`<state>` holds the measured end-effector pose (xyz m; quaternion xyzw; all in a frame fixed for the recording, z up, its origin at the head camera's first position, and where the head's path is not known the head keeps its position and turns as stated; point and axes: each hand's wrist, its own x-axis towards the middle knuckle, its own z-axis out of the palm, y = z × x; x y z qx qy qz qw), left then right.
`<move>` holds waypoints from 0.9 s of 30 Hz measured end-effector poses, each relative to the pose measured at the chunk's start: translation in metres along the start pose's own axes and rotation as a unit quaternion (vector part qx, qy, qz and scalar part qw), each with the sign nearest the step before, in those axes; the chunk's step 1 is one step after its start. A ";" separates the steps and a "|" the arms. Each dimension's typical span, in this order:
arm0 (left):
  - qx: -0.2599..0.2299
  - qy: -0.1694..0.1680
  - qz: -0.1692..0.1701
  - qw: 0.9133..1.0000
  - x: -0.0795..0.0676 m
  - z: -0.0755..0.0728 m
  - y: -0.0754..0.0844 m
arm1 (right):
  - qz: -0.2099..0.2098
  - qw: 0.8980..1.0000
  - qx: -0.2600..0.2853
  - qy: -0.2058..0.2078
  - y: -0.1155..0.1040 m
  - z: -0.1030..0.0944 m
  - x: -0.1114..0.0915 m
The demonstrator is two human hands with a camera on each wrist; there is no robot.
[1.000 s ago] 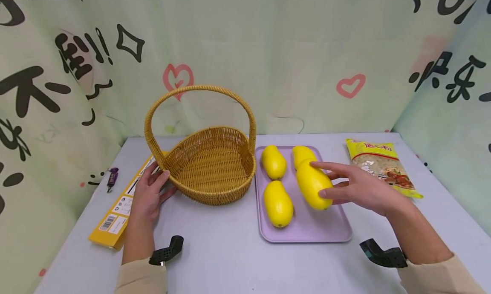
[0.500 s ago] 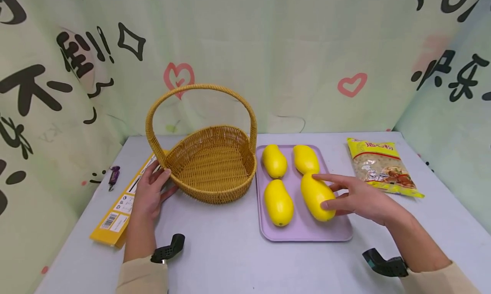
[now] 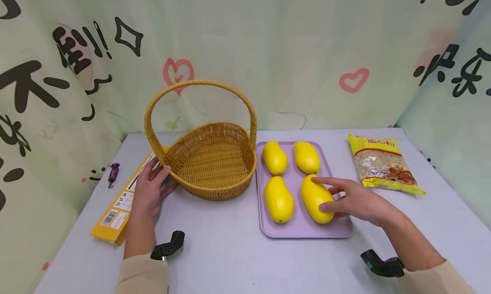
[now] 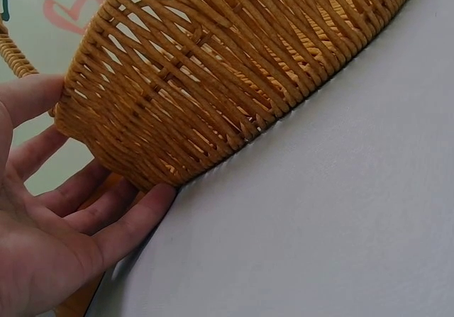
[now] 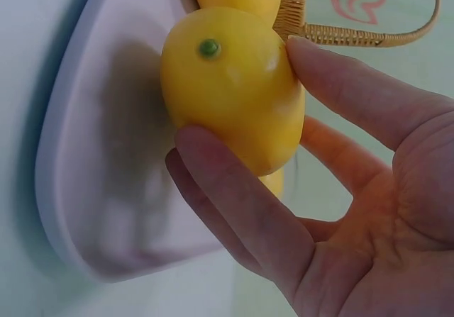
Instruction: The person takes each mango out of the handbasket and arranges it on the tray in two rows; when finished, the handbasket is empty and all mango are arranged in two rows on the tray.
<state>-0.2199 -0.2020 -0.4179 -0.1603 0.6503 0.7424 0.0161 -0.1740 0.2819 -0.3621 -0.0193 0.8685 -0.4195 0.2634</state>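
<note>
My right hand (image 3: pixel 354 199) holds a yellow papaya (image 3: pixel 315 197) by its side, thumb and fingers spread around it, at the near right of a lilac tray (image 3: pixel 303 231). Its green-nubbed end (image 5: pixel 209 47) faces the right wrist camera. Three similar fruits share the tray: one at far left (image 3: pixel 275 158), one at far right (image 3: pixel 307 157), one at near left (image 3: pixel 279 200). To the left, my left hand (image 3: pixel 148 191) grips the outer left side of a wicker basket (image 3: pixel 215 164), thumb near the rim and little finger low by its base. Nothing lies inside the basket.
A yellow-and-white box (image 3: pixel 116 211) lies partly behind my left forearm. Left of it is a small purple wrapped item (image 3: pixel 113 174). A yellow bag of dry food (image 3: pixel 385 164) lies right of the tray. A printed curtain (image 3: pixel 299 72) stands behind the table.
My right hand has brought the papaya down and nearer to me, onto the tray's near right part, apart from the fruit behind it. The left hand and basket stay put.
</note>
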 end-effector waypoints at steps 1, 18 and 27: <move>0.000 0.002 0.000 1.000 0.000 0.000 0.000 | -0.001 1.000 0.001 -0.001 0.000 0.000 0.000; -0.001 -0.006 -0.002 1.000 -0.004 -0.001 0.001 | -0.010 1.000 0.005 -0.009 0.001 0.003 0.000; 0.008 -0.009 -0.002 1.000 -0.003 0.005 0.005 | 0.014 1.000 -0.009 -0.005 0.000 0.001 -0.005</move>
